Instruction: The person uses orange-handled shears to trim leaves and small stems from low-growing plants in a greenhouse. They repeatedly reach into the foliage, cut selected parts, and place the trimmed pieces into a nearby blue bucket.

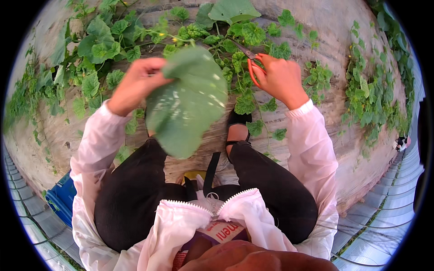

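Observation:
Between the thumb and fingers of my left hand (140,83) is a large green leaf (191,105), blurred and marked with pale spots. It hangs in front of the vine and hides part of my left foot. My right hand (279,76) holds scissors with red handles (252,69). Their dark blades point up and left into the stems and small crinkled leaves of a trailing vine (244,64); the tips are partly lost among the foliage. Another broad leaf (234,12) stands on the vine beyond the scissors. Small yellow flowers dot the stems near the held leaf.
Vines (98,44) sprawl to the left, and more plants (368,88) grow along the right. A blue crate (61,200) sits by my left side. Something yellow (195,176) shows beneath me, between my legs. Ground sheeting (325,135) covers the soil.

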Tool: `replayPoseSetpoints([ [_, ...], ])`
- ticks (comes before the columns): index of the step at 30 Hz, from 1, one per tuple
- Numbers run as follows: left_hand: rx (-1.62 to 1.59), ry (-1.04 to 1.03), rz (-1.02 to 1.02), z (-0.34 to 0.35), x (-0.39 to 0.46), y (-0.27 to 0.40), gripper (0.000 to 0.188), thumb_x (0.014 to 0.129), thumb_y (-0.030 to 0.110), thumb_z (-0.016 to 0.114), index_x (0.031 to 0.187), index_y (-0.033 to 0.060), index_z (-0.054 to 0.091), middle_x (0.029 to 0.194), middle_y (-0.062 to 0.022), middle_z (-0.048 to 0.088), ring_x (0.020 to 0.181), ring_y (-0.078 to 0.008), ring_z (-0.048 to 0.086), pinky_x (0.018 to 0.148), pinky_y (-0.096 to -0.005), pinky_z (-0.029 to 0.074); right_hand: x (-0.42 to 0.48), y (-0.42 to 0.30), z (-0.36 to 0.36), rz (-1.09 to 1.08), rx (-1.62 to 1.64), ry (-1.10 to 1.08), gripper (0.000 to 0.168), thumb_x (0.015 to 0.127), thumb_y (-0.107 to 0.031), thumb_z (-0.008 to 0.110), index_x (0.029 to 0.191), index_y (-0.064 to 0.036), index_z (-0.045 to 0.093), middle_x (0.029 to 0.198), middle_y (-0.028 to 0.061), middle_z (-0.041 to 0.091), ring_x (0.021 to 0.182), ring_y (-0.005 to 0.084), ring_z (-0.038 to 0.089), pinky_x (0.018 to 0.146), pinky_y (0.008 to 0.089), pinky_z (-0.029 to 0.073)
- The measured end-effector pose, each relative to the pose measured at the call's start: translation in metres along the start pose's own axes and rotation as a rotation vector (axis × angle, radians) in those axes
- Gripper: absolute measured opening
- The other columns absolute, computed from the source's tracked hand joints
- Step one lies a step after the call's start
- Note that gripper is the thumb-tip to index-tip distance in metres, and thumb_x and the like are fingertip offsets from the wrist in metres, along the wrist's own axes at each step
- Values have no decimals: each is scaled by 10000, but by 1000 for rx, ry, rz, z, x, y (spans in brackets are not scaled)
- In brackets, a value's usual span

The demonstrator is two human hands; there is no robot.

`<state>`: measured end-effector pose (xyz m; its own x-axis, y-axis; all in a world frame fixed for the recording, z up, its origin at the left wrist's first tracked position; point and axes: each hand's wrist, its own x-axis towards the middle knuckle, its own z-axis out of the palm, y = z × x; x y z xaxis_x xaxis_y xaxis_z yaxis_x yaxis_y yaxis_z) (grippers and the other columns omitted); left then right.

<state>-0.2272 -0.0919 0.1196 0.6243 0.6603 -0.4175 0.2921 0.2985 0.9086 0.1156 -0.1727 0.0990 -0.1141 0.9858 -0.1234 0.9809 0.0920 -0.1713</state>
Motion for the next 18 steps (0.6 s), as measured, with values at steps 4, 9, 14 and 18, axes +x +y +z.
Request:
replayPoseSetpoints([
  [4, -133, 290, 242, -78, -85, 37, 310, 967, 231, 618, 1197, 24, 604, 967, -156, 720, 896, -249, 697, 756, -304, 512, -28, 5, -27, 152, 96, 43, 331, 882, -408, 645, 989, -111, 743, 706, 138, 692, 673, 348, 694, 611, 426, 539],
  [9, -397, 149, 622, -220, -301, 30, 463, 997, 269, 577, 1407, 69, 499, 1372, -187, 591, 1294, -395, 536, 907, -344, 518, -56, -9, -20, 157, 268, 219, 348, 894, -374, 666, 1121, -121, 739, 779, 137, 720, 694, 338, 704, 634, 404, 547],
  [14, -223, 1040, 771, -157, -457, 80, 569, 1012, 328, 468, 1418, -70, 437, 1483, -262, 444, 1364, -413, 445, 997, -372, 501, -86, -26, -21, 153, 606, 270, 262, 978, -125, 637, 1166, 51, 687, 846, 58, 707, 718, 69, 611, 674, 251, 510],
  [18, 1308, 1610, 466, -197, -659, 81, 347, 964, -17, 418, 1210, -12, 664, 1244, -192, 645, 1166, -346, 624, 956, -394, 514, -95, -81, -37, 126, 593, 33, 278, 996, -143, 623, 1180, 56, 685, 752, 28, 640, 659, 52, 537, 606, 239, 444],
])
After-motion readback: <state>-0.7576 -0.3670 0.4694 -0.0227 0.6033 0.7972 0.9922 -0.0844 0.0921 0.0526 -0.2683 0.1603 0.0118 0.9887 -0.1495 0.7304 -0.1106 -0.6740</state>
